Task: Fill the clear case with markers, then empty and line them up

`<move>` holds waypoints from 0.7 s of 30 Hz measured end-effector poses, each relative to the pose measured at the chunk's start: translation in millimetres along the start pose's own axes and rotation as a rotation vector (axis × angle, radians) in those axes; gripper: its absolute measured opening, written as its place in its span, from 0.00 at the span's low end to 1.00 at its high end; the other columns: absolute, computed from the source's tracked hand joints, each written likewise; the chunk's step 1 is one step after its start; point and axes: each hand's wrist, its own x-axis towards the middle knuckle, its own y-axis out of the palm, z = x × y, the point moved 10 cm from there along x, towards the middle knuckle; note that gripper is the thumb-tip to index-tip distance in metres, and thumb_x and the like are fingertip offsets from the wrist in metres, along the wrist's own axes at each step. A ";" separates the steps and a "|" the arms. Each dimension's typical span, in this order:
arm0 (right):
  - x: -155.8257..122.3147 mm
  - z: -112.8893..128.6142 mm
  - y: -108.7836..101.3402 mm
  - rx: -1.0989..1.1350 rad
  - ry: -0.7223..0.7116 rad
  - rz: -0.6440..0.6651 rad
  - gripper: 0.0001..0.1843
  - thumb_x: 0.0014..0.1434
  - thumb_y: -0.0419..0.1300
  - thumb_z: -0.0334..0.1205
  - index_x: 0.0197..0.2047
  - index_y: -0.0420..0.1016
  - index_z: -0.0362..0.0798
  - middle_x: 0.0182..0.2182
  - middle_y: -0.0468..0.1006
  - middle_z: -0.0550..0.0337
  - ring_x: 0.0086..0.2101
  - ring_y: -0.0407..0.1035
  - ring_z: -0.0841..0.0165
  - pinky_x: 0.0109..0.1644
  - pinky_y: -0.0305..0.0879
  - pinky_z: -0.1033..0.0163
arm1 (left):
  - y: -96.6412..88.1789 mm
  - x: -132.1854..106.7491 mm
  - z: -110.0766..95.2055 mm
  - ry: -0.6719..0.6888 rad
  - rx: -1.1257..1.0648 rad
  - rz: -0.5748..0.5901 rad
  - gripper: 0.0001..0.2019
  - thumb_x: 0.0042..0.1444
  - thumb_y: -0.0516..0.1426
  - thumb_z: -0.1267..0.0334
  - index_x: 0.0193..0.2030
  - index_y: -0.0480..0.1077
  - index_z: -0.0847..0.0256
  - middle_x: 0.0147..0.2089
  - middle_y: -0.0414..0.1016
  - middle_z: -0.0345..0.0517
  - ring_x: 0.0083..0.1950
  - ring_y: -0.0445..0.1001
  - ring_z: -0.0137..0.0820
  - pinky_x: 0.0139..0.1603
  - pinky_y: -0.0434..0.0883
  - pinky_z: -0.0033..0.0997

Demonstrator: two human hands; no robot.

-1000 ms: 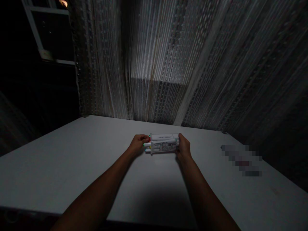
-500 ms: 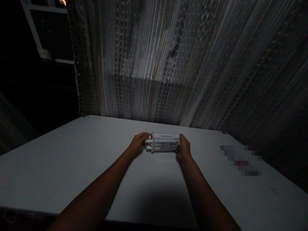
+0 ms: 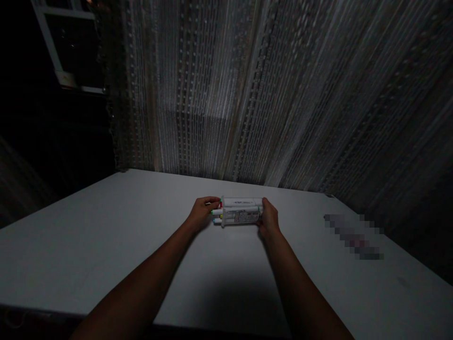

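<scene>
Marker case [image 3: 247, 217] has one end hidden by the right hand [image 3: 269, 218].

From my remote feed I note a white tabletop [image 3: 116, 241], dimly lit, a pixelated elongated object [image 3: 354, 237] lying near its right edge.

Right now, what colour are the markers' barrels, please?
White; the markers' barrels show best in the head view.
</scene>
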 end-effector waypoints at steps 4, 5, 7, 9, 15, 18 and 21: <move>-0.7 1.8 -1.3 0.002 -0.008 -0.015 0.09 0.50 0.54 0.43 0.25 0.62 0.47 0.14 0.64 0.70 0.17 0.61 0.74 0.20 0.58 0.70 | 0.8 -0.8 -4.4 0.018 -0.006 -0.010 0.14 0.30 0.65 0.61 0.27 0.75 0.66 0.27 0.74 0.49 0.27 0.69 0.33 0.31 0.64 0.32; -1.0 2.2 -0.8 0.007 -0.006 -0.012 0.09 0.51 0.54 0.43 0.25 0.61 0.47 0.14 0.64 0.70 0.17 0.61 0.74 0.20 0.58 0.70 | 0.5 -0.8 -5.4 0.022 -0.005 -0.014 0.14 0.30 0.65 0.61 0.27 0.75 0.66 0.26 0.74 0.48 0.27 0.69 0.32 0.30 0.64 0.32; -1.9 3.2 -0.4 0.016 -0.004 -0.011 0.09 0.51 0.54 0.43 0.25 0.61 0.47 0.14 0.63 0.70 0.16 0.60 0.74 0.20 0.58 0.70 | -1.1 -0.8 -7.2 0.031 0.003 -0.022 0.14 0.31 0.65 0.62 0.27 0.75 0.66 0.26 0.74 0.48 0.26 0.69 0.32 0.30 0.63 0.31; -3.1 3.9 -1.7 0.018 0.003 -0.028 0.09 0.51 0.54 0.42 0.25 0.60 0.47 0.13 0.63 0.70 0.16 0.59 0.75 0.20 0.58 0.70 | -2.8 -0.7 -8.4 0.037 0.015 -0.028 0.13 0.32 0.64 0.62 0.28 0.75 0.66 0.26 0.74 0.47 0.26 0.68 0.31 0.28 0.62 0.30; -6.9 0.2 0.0 0.002 0.058 -0.034 0.10 0.52 0.53 0.43 0.25 0.60 0.48 0.13 0.62 0.71 0.14 0.58 0.75 0.18 0.58 0.69 | 0.9 -2.1 -5.8 0.038 0.028 0.008 0.15 0.38 0.62 0.59 0.33 0.75 0.66 0.28 0.74 0.47 0.28 0.69 0.31 0.30 0.63 0.29; -6.4 0.4 -0.3 0.000 0.046 -0.040 0.09 0.52 0.53 0.43 0.25 0.61 0.47 0.14 0.61 0.71 0.15 0.58 0.75 0.19 0.58 0.70 | 6.0 -2.5 -3.4 0.040 0.014 0.052 0.18 0.38 0.64 0.57 0.36 0.75 0.66 0.34 0.75 0.50 0.34 0.70 0.33 0.36 0.65 0.31; -4.5 0.5 -0.7 -0.009 0.026 -0.030 0.10 0.52 0.54 0.43 0.24 0.61 0.47 0.14 0.61 0.71 0.16 0.59 0.76 0.19 0.58 0.71 | 4.2 -1.4 -0.8 0.021 0.018 0.045 0.19 0.35 0.65 0.57 0.34 0.75 0.68 0.33 0.75 0.51 0.34 0.70 0.34 0.36 0.64 0.32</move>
